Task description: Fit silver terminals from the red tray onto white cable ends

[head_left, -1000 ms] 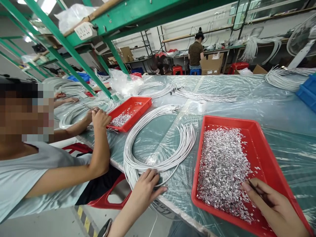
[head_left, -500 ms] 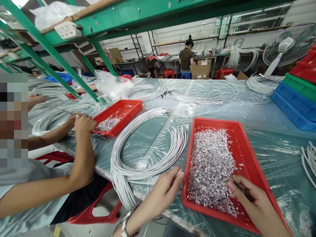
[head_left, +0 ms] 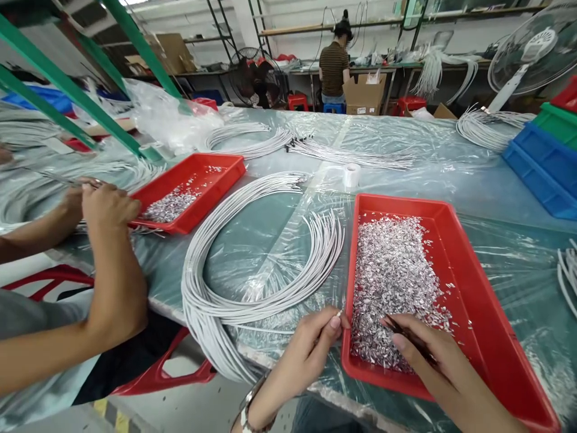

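Swings the right hand [head_left: 435, 361] leftward over the metal pieces [head_left: 392, 264], narrowing the gap between dark tool [head_left: 413, 338] and white cable tip [head_left: 339, 313]. Clamps the tool, apparently tweezers, between right thumb and fingers; cannot tell of any piece at its point. Pinches the cable tip in the left hand [head_left: 311, 346], thumb and forefinger together, just beside the rim of the red tray [head_left: 473, 288] spread beneath the right hand. Farther out, left of and beyond the left hand, a coil of white cables [head_left: 198, 282]; beyond both hands, a white roll [head_left: 351, 176].
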`<state>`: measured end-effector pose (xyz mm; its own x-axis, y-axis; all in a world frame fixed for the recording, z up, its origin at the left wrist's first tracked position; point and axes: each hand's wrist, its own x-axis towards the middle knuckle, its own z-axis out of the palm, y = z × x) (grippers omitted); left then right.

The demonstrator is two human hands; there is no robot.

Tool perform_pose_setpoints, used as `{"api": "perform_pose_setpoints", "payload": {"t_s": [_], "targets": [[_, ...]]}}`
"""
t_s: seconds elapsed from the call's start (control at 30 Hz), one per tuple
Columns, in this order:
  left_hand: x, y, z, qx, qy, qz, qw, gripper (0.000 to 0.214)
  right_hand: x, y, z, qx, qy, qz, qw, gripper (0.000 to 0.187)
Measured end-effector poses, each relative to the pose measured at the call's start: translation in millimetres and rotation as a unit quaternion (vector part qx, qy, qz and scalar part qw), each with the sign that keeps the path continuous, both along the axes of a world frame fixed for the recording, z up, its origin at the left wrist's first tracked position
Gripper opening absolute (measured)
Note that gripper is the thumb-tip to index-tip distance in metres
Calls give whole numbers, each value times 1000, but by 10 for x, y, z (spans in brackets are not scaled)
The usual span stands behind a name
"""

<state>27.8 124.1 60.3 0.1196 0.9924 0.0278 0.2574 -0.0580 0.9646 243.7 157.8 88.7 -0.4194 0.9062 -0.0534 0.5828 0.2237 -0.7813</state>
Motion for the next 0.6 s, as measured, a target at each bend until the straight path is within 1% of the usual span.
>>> {"api": "perform_pose_setpoints", "payload": {"t_s": [0.13,0.23,0.37,0.47,0.6], "targets": [[-42,-21,-82,29,-27,-2,999,23,-264,61,125,15,10,69,997,25],[-57,-27,-115,46,-48,4,998,19,-388,61,152,32,4,92,995,22],[-69,-23,-116,59,-77,15,995,15,-472,15,148,21,-10,99,995,19],[-78,-25,-108,68,-85,6,994,15,-545,-4,145,13,-7,91,996,15],[-90,-47,-131,88,-83,7,993,15,-663,-23,127,37,-5,83,996,16]]}}
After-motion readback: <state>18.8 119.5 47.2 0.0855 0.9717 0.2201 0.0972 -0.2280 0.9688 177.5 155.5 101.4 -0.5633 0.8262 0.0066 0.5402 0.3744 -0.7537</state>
